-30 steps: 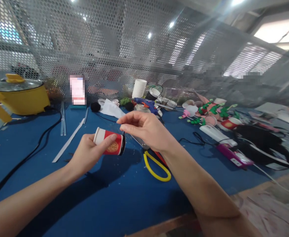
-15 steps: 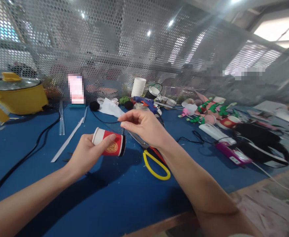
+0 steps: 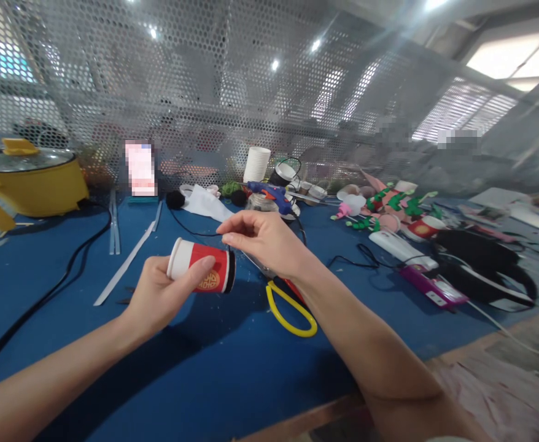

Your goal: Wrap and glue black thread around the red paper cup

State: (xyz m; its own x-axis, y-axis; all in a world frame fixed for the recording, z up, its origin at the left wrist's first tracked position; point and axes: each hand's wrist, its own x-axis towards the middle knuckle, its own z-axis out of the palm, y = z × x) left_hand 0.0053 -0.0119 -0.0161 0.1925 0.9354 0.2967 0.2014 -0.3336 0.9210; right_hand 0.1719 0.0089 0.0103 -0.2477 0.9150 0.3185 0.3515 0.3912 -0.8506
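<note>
My left hand (image 3: 163, 288) is closed around a red and white paper cup (image 3: 200, 265) with a gold emblem, tilted on its side above the table. Black yarn (image 3: 229, 271) is wound round the cup's end on the right. Just above that end, my right hand (image 3: 255, 238) pinches the strand between thumb and fingertips. From there the strand runs back left to a black yarn ball (image 3: 175, 199). Beneath my right wrist lie scissors with yellow and red handles (image 3: 292, 312), their blades partly hidden.
A yellow electric pot (image 3: 34, 184) stands at the left, its black cord crossing the blue table. White strips (image 3: 124, 264) lie beside a propped phone (image 3: 141, 169). Behind my hands are a blue glue gun (image 3: 269, 193) and stacked white cups (image 3: 256, 164). A purple power strip (image 3: 430, 287) sits right.
The cup has turned slightly in my left hand and lies nearer to level. My right hand has shifted a little left and down, still pinching the strand.
</note>
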